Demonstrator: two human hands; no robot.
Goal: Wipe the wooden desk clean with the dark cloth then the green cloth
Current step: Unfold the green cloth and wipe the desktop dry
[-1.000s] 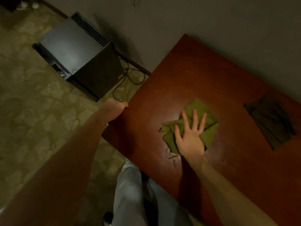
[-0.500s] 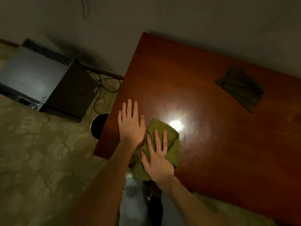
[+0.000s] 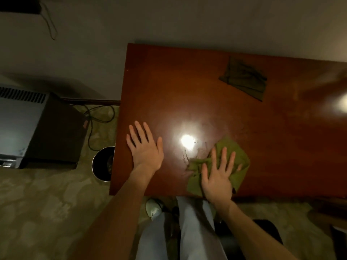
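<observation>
Closest in, the right hand [image 3: 217, 175] lies flat with fingers spread on the crumpled olive-green cloth [image 3: 239, 156]. It presses the cloth onto the glossy reddish-brown wooden desk [image 3: 197, 87] right by the front edge, and a flat palm makes sense since it spreads the pressure for wiping. The left hand [image 3: 145, 149] is open too, palm down on bare wood near the left edge, holding nothing (my guess is it's just bracing). Between them a bright lamp glare [image 3: 187, 141] washes out the surface, so I can't tell smear from reflection. Further back the folded dark cloth [image 3: 244, 79] sits alone near the wall, well apart from both hands, which suggests the first pass is done. The desk's right end is cut off and blurry, and part of the green cloth hides under the palm.
</observation>
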